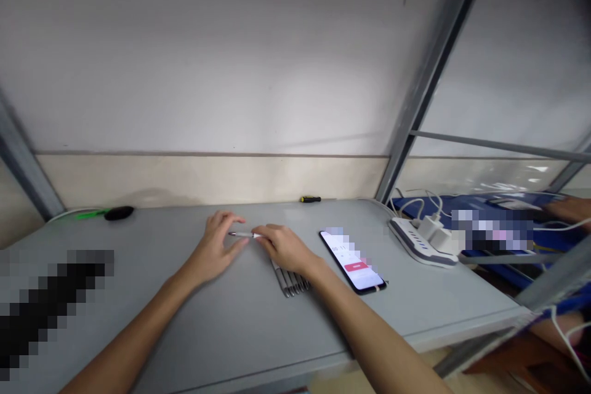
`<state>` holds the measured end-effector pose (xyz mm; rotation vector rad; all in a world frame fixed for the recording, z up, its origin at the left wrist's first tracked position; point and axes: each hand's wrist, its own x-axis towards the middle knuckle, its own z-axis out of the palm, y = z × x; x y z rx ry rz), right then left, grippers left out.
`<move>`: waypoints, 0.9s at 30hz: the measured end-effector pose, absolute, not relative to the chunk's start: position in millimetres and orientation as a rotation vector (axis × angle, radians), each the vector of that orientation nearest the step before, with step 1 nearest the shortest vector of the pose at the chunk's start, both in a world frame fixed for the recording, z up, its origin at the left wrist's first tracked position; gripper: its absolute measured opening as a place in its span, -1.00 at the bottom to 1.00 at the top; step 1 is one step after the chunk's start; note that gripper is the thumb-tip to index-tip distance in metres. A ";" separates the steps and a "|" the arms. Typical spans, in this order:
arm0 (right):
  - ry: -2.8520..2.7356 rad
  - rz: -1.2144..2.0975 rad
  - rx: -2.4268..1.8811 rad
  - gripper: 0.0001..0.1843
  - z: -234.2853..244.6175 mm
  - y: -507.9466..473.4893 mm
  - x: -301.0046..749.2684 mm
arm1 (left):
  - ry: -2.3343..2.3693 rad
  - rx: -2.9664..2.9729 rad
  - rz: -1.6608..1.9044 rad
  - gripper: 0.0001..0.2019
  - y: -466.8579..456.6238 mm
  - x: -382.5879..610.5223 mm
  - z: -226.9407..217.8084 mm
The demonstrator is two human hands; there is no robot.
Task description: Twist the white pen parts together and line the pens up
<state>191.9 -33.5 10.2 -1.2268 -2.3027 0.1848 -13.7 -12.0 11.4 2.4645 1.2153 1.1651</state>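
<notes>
A slim white pen with a silver tip (241,234) is pinched between the thumb and fingers of my right hand (284,246), its tip pointing left. My left hand (217,252) is beside that tip, thumb and fingers apart in a curve around it; no clear contact shows. Under my right hand and wrist, several similar pens (287,283) lie side by side on the grey desk (221,332). My right hand hides their far ends. A phone (353,261) with a lit screen lies to the right of my right forearm.
A white power strip (422,243) with plugs and cables stands at the right edge. Against the wall lie a yellow-and-black screwdriver (310,199) and a dark oval object (119,213). Metal posts rise on both sides. Another person's hand (570,209) shows at far right.
</notes>
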 end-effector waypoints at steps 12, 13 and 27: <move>-2.306 0.159 -1.236 -0.67 10.3 -34.7 190.6 | 1.222 2.517 1.162 -0.81 -14.5 -12.6 14.1; -2.305 0.152 -1.234 -0.67 10.4 -34.8 190.3 | 1.250 2.501 1.153 -0.79 -14.0 -12.3 13.7; -2.301 0.205 -1.325 -0.66 12.5 -38.3 188.5 | 1.335 2.494 1.017 -0.73 -10.3 -18.3 12.3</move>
